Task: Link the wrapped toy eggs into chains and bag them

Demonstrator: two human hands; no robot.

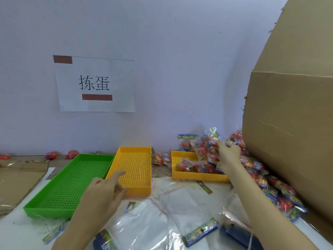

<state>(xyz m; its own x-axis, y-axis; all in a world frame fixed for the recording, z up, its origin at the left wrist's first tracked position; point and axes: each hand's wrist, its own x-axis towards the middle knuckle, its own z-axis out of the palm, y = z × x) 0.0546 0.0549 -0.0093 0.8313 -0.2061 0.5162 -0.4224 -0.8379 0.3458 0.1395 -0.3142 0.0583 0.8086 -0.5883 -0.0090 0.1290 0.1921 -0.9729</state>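
Pale wall, cluttered table point(180, 195), large cardboard box point(292, 141) at right. Wrapped toy eggs point(255, 165) spill from the box's foot into the far yellow tray point(198, 175). Your right hand point(228, 154) pinches one crinkly packet point(210, 141) above it. Your left hand point(106, 188) hovers with fingers loose, holding nothing. Packets look light and slippery; grip the wrapper's sealed edge.

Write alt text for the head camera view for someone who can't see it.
The right hand lifts a clear bag of wrapped toy eggs above a yellow tray; the left hand hovers open by an empty yellow tray and green tray.
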